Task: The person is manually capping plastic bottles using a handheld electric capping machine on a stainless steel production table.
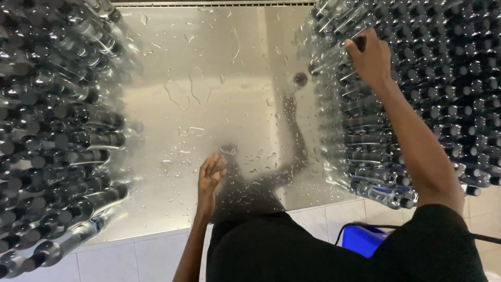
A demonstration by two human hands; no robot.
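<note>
A wet stainless steel table (224,62) lies below me, beaded with water drops. Many clear plastic bottles with dark caps stand packed on it in two groups, one on the left (57,136) and one on the right (428,99). My right hand (371,58) reaches into the right group and closes around a dark-capped bottle (359,43) near its inner edge. My left hand (210,177) hovers over the bare wet metal near the table's front edge, fingers apart and holding nothing.
Pale floor tiles (125,261) show below the table's front edge. A blue object (360,239) with a dark cable sits on the floor at the lower right. My dark shirt fills the bottom of the view.
</note>
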